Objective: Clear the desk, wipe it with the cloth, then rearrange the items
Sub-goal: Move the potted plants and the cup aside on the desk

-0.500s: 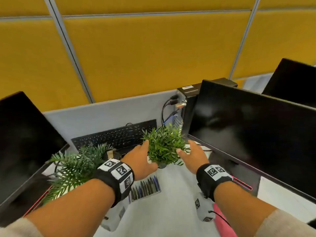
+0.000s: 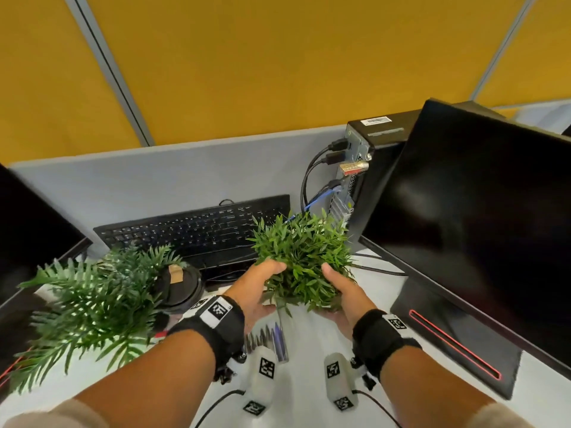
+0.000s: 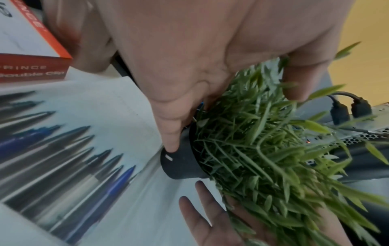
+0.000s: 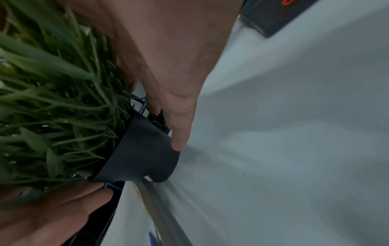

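Observation:
A small bushy green plant (image 2: 304, 257) in a black pot (image 3: 181, 159) sits at mid-desk, in front of the keyboard (image 2: 200, 230). My left hand (image 2: 262, 288) cups its left side, thumb in the leaves and a fingertip on the pot. On the plant's other side, my right hand (image 2: 340, 291) holds it with the thumb up against the foliage and a finger on the pot (image 4: 143, 154). The pot looks tilted. Whether it touches the white desk (image 2: 309, 381) I cannot tell. No cloth is in view.
A larger fern plant (image 2: 92, 304) stands at the left beside a black round object (image 2: 182, 285). A pack of pens (image 2: 275, 338) lies under my left wrist, a red clip box (image 3: 31, 50) beside it. Dark monitors flank left (image 2: 31, 227) and right (image 2: 463, 227); a PC tower (image 2: 361, 168) with cables stands behind.
Both hands have closed in from either side and now hold the small plant. The view has moved closer and looks further down.

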The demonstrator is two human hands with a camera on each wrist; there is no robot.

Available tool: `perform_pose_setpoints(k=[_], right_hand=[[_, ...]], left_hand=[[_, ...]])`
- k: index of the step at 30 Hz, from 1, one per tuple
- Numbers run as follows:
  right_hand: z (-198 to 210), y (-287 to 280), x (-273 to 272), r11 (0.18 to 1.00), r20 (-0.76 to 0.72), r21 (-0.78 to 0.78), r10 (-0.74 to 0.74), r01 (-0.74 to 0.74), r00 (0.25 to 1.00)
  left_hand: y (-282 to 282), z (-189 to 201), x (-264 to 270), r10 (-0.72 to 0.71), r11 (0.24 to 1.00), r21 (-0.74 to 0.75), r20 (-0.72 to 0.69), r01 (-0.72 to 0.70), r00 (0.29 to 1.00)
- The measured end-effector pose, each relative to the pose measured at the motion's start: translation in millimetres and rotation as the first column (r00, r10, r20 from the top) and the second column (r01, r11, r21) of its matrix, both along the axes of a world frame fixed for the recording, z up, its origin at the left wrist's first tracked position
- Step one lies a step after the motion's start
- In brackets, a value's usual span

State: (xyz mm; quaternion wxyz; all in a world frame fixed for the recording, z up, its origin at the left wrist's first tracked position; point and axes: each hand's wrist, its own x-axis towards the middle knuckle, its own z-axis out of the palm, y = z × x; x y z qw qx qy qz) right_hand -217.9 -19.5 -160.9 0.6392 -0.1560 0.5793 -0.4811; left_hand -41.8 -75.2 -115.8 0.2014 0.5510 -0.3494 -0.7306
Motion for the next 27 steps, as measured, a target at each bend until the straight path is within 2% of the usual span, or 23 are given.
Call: perform_pose_setpoints(k=[5, 10, 14, 21, 27], right_hand=[[-8, -2, 7, 1.0, 0.044, -0.005, -0.01, 0.011, 0.999], [1, 4, 11, 0.998, 0.084, -0.053, 0.027, -0.023, 0.996], [13, 15, 12, 0.993, 0.051, -0.104, 0.052, -0.046, 0.997], [64, 66, 29, 0.977, -0.085, -0.175, 0.106, -0.12, 0.991], [116, 121, 88, 0.943, -0.148, -0.232, 0.207, -0.238, 0.967]], left_hand=[[-3, -9, 0, 0.071, 0.997, 0.029, -0.12, -0.068, 0.99], [4, -4, -2, 0.052, 0.999, 0.009, -0.148, -0.051, 0.988], [18, 9, 1, 0.038, 0.998, -0.035, -0.143, -0.043, 0.989], [66, 52, 24, 0.019, 0.994, -0.103, -0.207, -0.041, 0.978], [128, 103, 92, 0.024, 0.99, -0.13, -0.217, -0.053, 0.976]])
